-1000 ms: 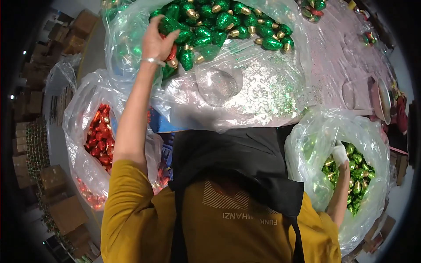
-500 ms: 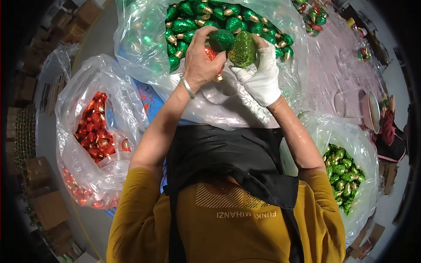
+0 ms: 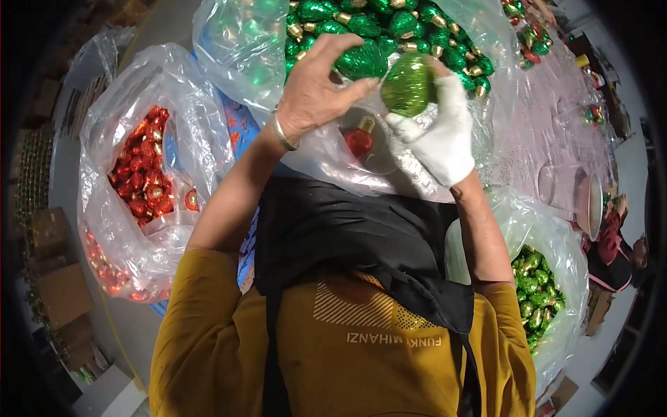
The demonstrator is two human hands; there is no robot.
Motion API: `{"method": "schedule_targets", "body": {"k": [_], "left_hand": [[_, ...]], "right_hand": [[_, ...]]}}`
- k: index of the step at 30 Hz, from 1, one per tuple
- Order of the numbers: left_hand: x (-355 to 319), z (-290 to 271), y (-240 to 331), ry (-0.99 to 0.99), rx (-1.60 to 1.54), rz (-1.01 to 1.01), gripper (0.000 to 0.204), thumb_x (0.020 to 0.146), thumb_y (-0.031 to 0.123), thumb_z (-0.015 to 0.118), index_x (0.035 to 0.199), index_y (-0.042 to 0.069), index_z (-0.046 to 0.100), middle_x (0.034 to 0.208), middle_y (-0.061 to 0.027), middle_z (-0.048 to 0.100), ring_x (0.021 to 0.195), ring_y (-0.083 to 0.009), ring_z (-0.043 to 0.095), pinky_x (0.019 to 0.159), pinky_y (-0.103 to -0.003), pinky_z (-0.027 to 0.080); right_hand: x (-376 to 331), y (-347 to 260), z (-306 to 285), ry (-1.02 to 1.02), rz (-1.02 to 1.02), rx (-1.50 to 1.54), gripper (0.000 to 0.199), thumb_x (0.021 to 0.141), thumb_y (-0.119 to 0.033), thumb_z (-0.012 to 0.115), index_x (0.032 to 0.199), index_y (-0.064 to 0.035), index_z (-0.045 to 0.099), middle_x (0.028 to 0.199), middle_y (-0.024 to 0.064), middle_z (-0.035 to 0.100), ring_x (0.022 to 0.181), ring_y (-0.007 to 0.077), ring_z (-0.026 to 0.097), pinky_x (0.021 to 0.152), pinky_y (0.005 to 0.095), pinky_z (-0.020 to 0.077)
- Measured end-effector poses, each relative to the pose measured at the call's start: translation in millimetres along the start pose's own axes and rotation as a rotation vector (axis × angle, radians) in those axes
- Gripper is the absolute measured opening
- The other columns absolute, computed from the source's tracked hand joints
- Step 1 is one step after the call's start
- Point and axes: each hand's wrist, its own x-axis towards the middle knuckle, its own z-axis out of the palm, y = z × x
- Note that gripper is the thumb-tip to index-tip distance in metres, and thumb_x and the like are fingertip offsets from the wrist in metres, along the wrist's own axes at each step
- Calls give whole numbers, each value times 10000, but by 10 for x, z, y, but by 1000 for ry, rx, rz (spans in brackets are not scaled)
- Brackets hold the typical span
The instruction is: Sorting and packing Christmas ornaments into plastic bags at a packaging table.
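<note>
My bare left hand [image 3: 316, 94], with a bracelet at the wrist, has its thumb and fingers round a dark green glittery bauble [image 3: 361, 61]. Right beside it, my right hand [image 3: 438, 132] in a white glove grips a light green bauble [image 3: 408, 87], blurred by motion. Below and between the hands, a red bauble [image 3: 358, 142] with a gold cap lies in a clear round dish [image 3: 381, 156]. Beyond them, a clear plastic bag [image 3: 240, 62] lies open, full of dark green baubles [image 3: 403, 24] with gold caps.
At left stands a plastic bag [image 3: 104, 153] of red baubles [image 3: 142, 177]; at right, another bag [image 3: 563, 257] holds light green baubles [image 3: 535, 292]. A pinkish plastic-covered table [image 3: 549, 132] carries mixed bauble clusters [image 3: 533, 42] and a bowl [image 3: 590, 205]. Cardboard boxes [image 3: 64, 295] line the left.
The red bauble, earlier by my left palm, now lies in the clear dish. My left fingers have spread wider round the dark green bauble. My right hand and its bauble shifted right and nearer.
</note>
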Motion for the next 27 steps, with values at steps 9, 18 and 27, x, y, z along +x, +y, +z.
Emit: {"method": "schedule_targets", "body": {"k": [9, 18, 27], "left_hand": [[-5, -456, 155, -428, 124, -266, 536, 740, 275, 740, 1152, 0, 536, 874, -94, 610, 662, -173, 551, 597, -295, 456], [86, -190, -93, -595, 119, -194, 590, 712, 369, 686, 1139, -11, 543, 751, -184, 589, 715, -350, 589, 653, -420, 450], [68, 68, -307, -634, -58, -290, 572, 778, 323, 700, 1226, 36, 490, 738, -45, 489, 621, -138, 452, 552, -308, 393]], "right_hand": [[122, -120, -165, -504, 147, -145, 698, 717, -205, 779, 1311, -63, 442, 1067, 192, 613, 992, 324, 618, 838, 352, 498], [158, 55, -91, -402, 72, -133, 654, 762, -356, 711, 1268, -20, 469, 1010, 231, 626, 891, 383, 630, 764, 398, 508], [253, 322, -149, -508, 562, 379, 634, 784, -321, 697, 1279, 1, 465, 1016, 195, 652, 922, 296, 646, 803, 361, 490]]}}
